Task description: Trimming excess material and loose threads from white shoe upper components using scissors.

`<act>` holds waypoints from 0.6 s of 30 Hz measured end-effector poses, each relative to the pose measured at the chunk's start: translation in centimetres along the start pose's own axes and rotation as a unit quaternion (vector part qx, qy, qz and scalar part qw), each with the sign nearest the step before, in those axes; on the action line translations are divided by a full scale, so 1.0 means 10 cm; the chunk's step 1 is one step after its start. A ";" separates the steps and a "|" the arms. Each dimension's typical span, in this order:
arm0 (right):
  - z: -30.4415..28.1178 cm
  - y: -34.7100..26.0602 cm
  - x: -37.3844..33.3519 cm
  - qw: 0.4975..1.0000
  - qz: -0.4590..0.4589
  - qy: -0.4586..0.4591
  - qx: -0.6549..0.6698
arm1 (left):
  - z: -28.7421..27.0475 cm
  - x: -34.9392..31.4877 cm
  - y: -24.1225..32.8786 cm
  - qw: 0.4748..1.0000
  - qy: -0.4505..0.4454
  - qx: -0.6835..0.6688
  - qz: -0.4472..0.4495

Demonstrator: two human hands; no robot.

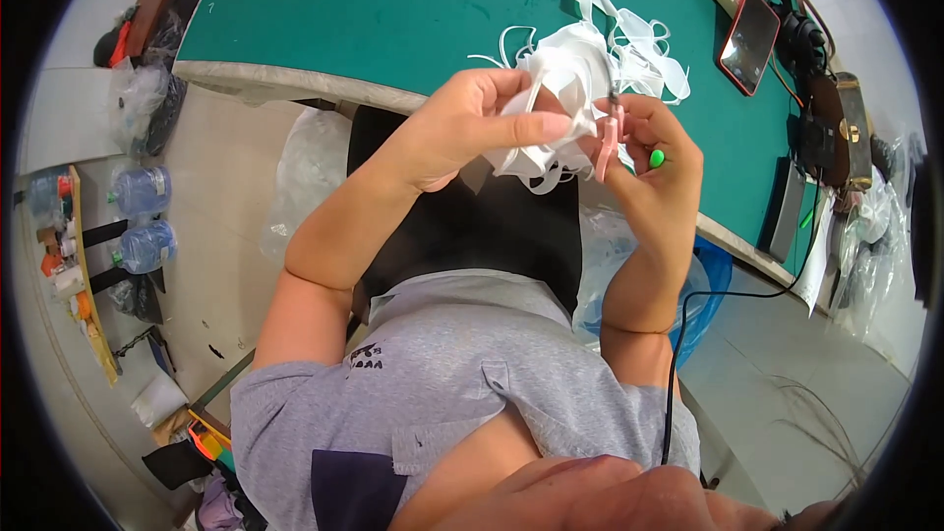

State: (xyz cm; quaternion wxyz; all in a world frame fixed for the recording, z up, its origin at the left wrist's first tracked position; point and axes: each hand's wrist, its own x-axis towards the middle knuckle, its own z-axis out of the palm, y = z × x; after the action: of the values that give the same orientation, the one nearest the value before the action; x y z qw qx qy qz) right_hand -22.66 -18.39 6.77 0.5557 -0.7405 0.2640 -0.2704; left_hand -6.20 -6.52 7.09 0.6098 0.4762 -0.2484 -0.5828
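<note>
Both hands come together just above the desk's near edge, and from where I stand neither is empty. On the left hand (470,130), thumb and fingers are part-closed: the thumb lies along the front of a bunched white cloth (578,47) while the fingers bend in behind it. On the right hand (678,159), the fingers curl around pink-handled scissors (609,144), and a green tip (657,157) pokes out beside the palm; I can't tell what it belongs to. How far apart the blades are is hidden too.

I'd say the cloth is gathered up like that to keep its folds under control close to the blades, and held near the edge so the loose loops can hang toward the lap. Behind it, white strips (644,47) lie on the desk (393,15), probably there for easy reach. A phone (750,42) sits off by the right edge, seemingly out of the way.

The scissors' long axis runs from the near edge toward the far one, leaning slightly right, dark end pointing away from the body. Bunched as it is, the cloth shows no single clear axis.
</note>
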 end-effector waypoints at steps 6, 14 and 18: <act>-0.23 -0.12 0.09 0.993 -0.052 -0.072 -0.083 | 0.09 0.05 -0.11 0.988 -0.017 0.156 0.004; -0.20 -0.21 0.10 0.969 -0.137 -0.017 -0.203 | 0.15 0.12 -0.19 0.999 0.015 0.034 -0.019; -0.15 -0.35 -0.38 0.962 -0.086 0.220 -0.139 | 0.24 0.16 -0.24 0.998 0.052 -0.035 0.007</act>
State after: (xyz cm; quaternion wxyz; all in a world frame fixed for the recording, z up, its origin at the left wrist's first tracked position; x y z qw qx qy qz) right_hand -26.04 -15.94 10.06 0.3498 -0.7525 0.3507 -0.4340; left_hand -9.09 -8.44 5.61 0.6423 0.4820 -0.1990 -0.5617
